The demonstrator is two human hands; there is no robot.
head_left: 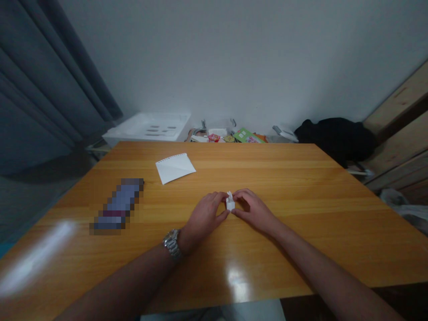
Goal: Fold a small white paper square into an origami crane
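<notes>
A small piece of folded white paper, boxy below with a pointed part on top, is held between my two hands over the wooden table. My left hand, with a metal watch on its wrist, pinches it from the left with thumb and fingers. From the right, my right hand grips it the same way, thumb low and fingers near the top. The fingertips hide its sides. I cannot tell whether its base touches the table.
A white sheet with a perforated edge lies at the back left. Left of my hands is a pixelated, phone-like object. Beyond the table's far edge are a white plastic tray, a green booklet and a black bag or cloth.
</notes>
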